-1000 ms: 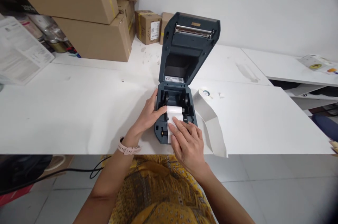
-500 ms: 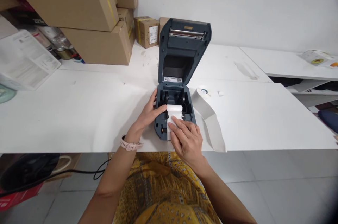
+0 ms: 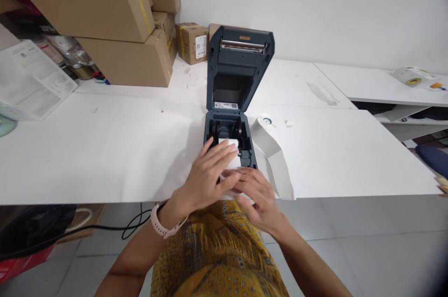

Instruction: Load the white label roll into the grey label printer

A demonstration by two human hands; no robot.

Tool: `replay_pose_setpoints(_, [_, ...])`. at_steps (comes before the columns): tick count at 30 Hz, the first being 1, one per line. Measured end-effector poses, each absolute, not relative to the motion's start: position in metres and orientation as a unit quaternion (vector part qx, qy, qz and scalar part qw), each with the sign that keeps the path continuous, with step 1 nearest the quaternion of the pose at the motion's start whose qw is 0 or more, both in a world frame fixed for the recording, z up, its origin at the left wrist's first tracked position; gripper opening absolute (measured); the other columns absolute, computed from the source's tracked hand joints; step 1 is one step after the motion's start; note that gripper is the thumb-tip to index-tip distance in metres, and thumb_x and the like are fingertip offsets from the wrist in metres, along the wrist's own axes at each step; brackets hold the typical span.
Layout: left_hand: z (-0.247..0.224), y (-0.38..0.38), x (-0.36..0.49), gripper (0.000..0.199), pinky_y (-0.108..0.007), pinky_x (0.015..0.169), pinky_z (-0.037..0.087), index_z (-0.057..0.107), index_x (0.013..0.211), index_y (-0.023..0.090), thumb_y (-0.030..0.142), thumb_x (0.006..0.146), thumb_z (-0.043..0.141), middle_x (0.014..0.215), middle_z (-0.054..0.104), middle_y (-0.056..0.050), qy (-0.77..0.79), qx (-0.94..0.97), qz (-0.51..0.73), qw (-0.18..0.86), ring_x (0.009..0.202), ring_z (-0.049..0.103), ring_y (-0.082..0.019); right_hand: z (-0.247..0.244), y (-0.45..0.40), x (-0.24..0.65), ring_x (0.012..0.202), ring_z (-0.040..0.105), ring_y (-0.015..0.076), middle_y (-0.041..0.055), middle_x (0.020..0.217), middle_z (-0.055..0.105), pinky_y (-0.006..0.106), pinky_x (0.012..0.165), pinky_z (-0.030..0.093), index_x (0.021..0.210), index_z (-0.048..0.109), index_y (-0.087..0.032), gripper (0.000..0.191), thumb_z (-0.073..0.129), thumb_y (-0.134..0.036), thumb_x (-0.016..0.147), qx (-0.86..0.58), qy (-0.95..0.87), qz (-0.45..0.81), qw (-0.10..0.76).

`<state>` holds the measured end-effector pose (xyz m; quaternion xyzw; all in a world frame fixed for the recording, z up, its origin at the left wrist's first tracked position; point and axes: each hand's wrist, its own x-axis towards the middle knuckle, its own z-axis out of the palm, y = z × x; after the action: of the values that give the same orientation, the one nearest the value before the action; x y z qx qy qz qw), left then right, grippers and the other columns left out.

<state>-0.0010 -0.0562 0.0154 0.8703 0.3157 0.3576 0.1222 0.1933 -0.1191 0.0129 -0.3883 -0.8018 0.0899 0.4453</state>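
A dark grey label printer (image 3: 248,145) stands with its lid (image 3: 252,68) raised. Inside lies a white paper roll (image 3: 229,142), and its loose strip runs toward the front. My left hand (image 3: 205,178) reaches across the printer's front left part, fingers stretched out over the strip. At the front edge is my right hand (image 3: 257,194), its fingers extended and slightly blurred, close to my left thumb. Both hands cover most of the strip's front end; whether the right fingertips touch it is hidden.
A curled length of paper (image 3: 275,148) lies right of the printer on the white table (image 3: 332,152). Cardboard boxes (image 3: 129,61) are stacked at the back left, with a small taped box (image 3: 191,43) beside them. Part of another person's hand (image 3: 443,184) shows at the right edge.
My left hand has moved from the printer's left side onto the paper strip. My right hand has drawn back from the strip toward the front edge.
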Motion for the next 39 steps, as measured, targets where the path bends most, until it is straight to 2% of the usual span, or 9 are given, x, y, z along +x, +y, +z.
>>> replay_pose_setpoints(5, [0.006, -0.088, 0.003, 0.064, -0.060, 0.127, 0.036, 0.047, 0.155, 0.010, 0.051, 0.105, 0.049, 0.157, 0.056, -0.019, 0.291, 0.912, 0.280, 0.067, 0.151, 0.049, -0.034, 0.065, -0.063, 0.232, 0.095, 0.077, 0.0288, 0.0036, 0.098, 0.081, 0.050, 0.082, 0.062, 0.092, 0.078, -0.029, 0.034, 0.047, -0.027, 0.105, -0.466, -0.647, 0.018, 0.603])
replay_pose_setpoints(9, [0.002, -0.103, 0.003, 0.075, -0.055, 0.125, 0.042, 0.040, 0.159, 0.009, 0.055, 0.102, 0.054, 0.158, 0.054, -0.022, 0.308, 0.912, 0.268, 0.036, 0.151, 0.049, -0.035, 0.120, 0.043, 0.245, 0.127, 0.068, 0.0266, 0.0044, 0.130, 0.073, 0.051, 0.109, 0.054, 0.119, 0.072, -0.023, 0.035, 0.047, -0.044, 0.108, -0.470, -0.595, 0.106, 0.643])
replay_pose_setpoints(12, [0.001, -0.112, 0.005, 0.068, -0.054, 0.123, 0.046, 0.042, 0.158, 0.009, 0.044, 0.102, 0.058, 0.156, 0.056, -0.021, 0.316, 0.910, 0.270, 0.002, 0.149, 0.051, -0.035, 0.149, 0.117, 0.239, 0.148, 0.051, 0.0233, 0.0077, 0.159, 0.052, 0.039, 0.116, 0.044, 0.149, 0.051, -0.017, 0.057, 0.030, -0.051, 0.109, -0.506, -0.582, 0.230, 0.594])
replay_pose_setpoints(16, [-0.001, -0.116, 0.007, 0.045, -0.049, 0.117, 0.054, 0.055, 0.145, 0.009, 0.019, 0.101, 0.055, 0.146, 0.067, -0.017, 0.323, 0.895, 0.306, -0.034, 0.140, 0.061, -0.031, 0.162, 0.144, 0.224, 0.125, 0.067, 0.0178, 0.0075, 0.134, 0.070, 0.037, 0.107, 0.051, 0.130, 0.064, -0.008, 0.065, 0.018, -0.048, 0.110, -0.481, -0.627, 0.304, 0.533])
replay_pose_setpoints(22, [-0.005, -0.115, 0.008, 0.028, -0.047, 0.107, 0.062, 0.067, 0.123, 0.013, 0.011, 0.095, 0.061, 0.122, 0.080, -0.013, 0.297, 0.856, 0.422, -0.005, 0.125, 0.072, -0.028, 0.127, 0.046, 0.221, 0.116, 0.065, 0.0145, 0.0031, 0.123, 0.074, 0.027, 0.104, 0.049, 0.117, 0.072, -0.014, 0.038, 0.037, -0.026, 0.109, -0.393, -0.682, 0.171, 0.592])
replay_pose_setpoints(28, [0.000, -0.116, 0.006, 0.020, -0.043, 0.098, 0.065, 0.071, 0.112, 0.017, 0.015, 0.093, 0.065, 0.104, 0.083, -0.008, 0.265, 0.842, 0.467, 0.043, 0.107, 0.078, -0.024, 0.057, -0.065, 0.218, 0.144, 0.054, 0.0274, 0.0074, 0.142, 0.068, 0.055, 0.124, 0.040, 0.127, 0.068, -0.026, 0.031, 0.045, -0.028, 0.106, -0.398, -0.760, 0.119, 0.500])
replay_pose_setpoints(32, [-0.002, -0.126, -0.002, 0.021, -0.039, 0.088, 0.066, 0.071, 0.111, 0.016, 0.018, 0.093, 0.061, 0.097, 0.082, -0.008, 0.263, 0.827, 0.495, 0.033, 0.100, 0.076, -0.023, 0.021, -0.088, 0.211, 0.149, 0.051, 0.0286, 0.0063, 0.144, 0.068, 0.060, 0.122, 0.041, 0.125, 0.070, -0.029, 0.031, 0.046, -0.023, 0.105, -0.448, -0.746, 0.101, 0.482])
replay_pose_setpoints(36, [-0.007, -0.127, -0.007, 0.026, -0.043, 0.092, 0.062, 0.073, 0.116, 0.026, 0.022, 0.093, 0.063, 0.106, 0.077, -0.004, 0.329, 0.755, 0.566, -0.021, 0.107, 0.069, -0.025, -0.006, -0.091, 0.203, 0.155, 0.042, 0.0300, 0.0040, 0.160, 0.054, 0.062, 0.126, 0.035, 0.141, 0.060, -0.035, 0.038, 0.058, -0.035, 0.103, -0.486, -0.658, 0.164, 0.551])
replay_pose_setpoints(39, [-0.006, -0.113, -0.002, 0.038, -0.053, 0.119, 0.046, 0.066, 0.134, 0.032, 0.031, 0.096, 0.065, 0.144, 0.063, -0.004, 0.442, 0.644, 0.614, 0.111, 0.140, 0.053, -0.030, -0.021, -0.092, 0.198, 0.161, 0.032, 0.0325, 0.0058, 0.173, 0.034, 0.064, 0.129, 0.031, 0.159, 0.038, -0.037, 0.069, 0.063, -0.055, 0.097, -0.528, -0.562, 0.270, 0.577])
